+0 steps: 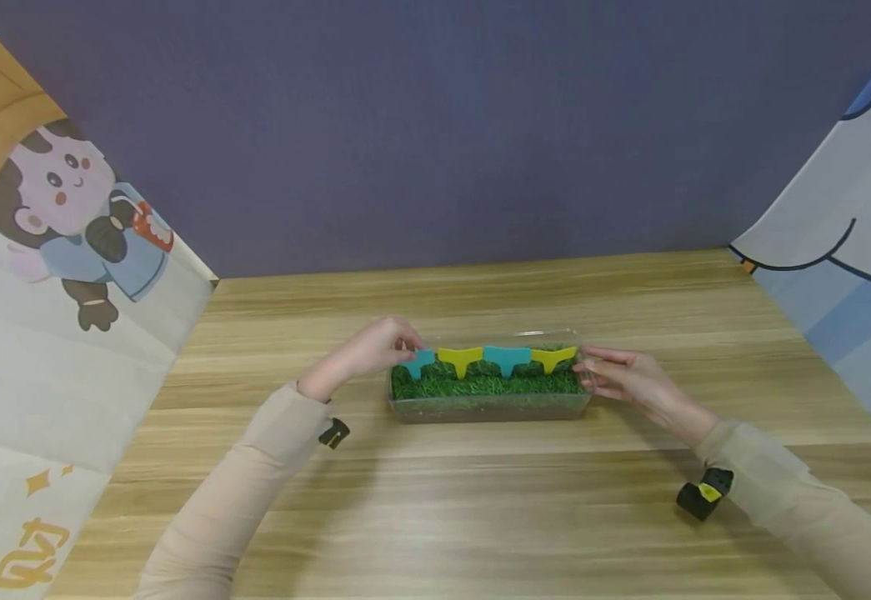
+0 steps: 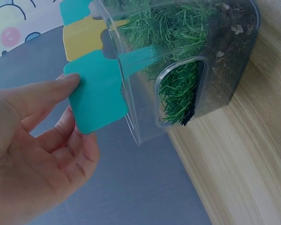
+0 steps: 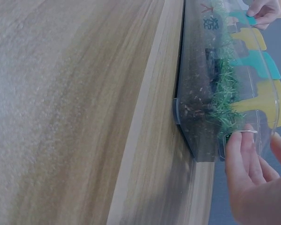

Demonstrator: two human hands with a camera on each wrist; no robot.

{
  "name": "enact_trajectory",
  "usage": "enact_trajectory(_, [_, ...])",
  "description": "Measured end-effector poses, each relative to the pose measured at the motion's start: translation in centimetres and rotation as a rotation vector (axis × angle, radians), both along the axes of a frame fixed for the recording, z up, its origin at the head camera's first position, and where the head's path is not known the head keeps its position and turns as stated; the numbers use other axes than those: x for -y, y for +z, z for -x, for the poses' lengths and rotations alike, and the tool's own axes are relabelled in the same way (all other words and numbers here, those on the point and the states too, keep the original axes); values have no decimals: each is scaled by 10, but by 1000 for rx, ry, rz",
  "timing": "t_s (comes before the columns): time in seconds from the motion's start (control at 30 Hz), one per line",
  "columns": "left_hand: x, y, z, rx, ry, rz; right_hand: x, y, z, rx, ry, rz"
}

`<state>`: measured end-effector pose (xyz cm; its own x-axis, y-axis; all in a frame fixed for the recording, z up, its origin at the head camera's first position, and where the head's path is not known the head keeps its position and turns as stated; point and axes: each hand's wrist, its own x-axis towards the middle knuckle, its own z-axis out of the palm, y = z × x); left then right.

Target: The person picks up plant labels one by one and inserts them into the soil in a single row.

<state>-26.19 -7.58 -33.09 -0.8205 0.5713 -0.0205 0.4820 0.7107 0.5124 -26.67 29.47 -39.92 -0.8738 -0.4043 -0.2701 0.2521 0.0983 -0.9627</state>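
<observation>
A clear plastic box of green artificial grass stands on the table, dark material beneath the grass. Two teal and two yellow T-shaped plant labels stand upright in a row in the grass. My left hand pinches the leftmost teal plant label between thumb and fingers, its stem inside the box. At the box's right end, my right hand holds the wall, fingers at the end opening and thumb by the rim. Between the hands are a yellow label, a teal label and another yellow label.
The wood-grain table extends around the box. A dark blue panel rises behind it. Cartoon-printed sheets flank the table at left and right. Black straps with small devices hang at both sleeve cuffs.
</observation>
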Motion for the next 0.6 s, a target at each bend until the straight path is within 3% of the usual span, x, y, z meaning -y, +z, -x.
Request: enact_trajectory(0.6, [-4, 2, -1, 27, 32, 44, 0, 1, -1, -3, 3, 6])
